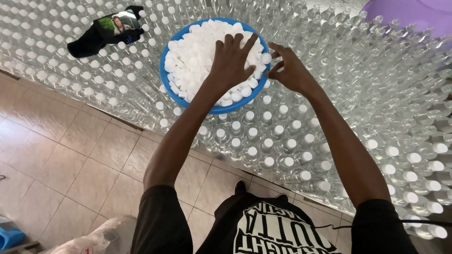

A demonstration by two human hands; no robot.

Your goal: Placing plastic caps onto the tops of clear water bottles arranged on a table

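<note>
Left hand [233, 59]: fingers spread and laid palm-down on the heap of white caps [197, 61], fingertips pressed into the pile near the far side of the bowl. Whether any cap is gathered under the palm cannot be told; the back of the hand covers that area

Right hand [292, 70]: fingers curled and slightly parted, thumb brought toward the fingertips just beside the bowl's right rim. The hand may be pinching a cap, but the gap between thumb and fingers faces away from the camera, so no held item can be confirmed

The caps fill a blue bowl [165, 75] that sits directly on top of the clear bottles [376, 94], which stand upright and closely packed across the whole work surface. This position keeps the cap supply within reach of both hands and level with the bottle necks. The bottles nearest the person already carry white caps [268, 141]; many farther rows appear open-necked, though glare makes individual necks hard to separate

Also resting on the bottle tops, at the far left, is a phone [117, 22] with a lit screen, lying on a dark cloth [87, 42]. A purple tub [405, 14] is cut off at the upper right corner. Below the table edge lies the tiled floor [70, 155]; a plastic bag [89, 240] and a blue object [9, 235] are cropped at the lower left and cannot be identified further
</note>
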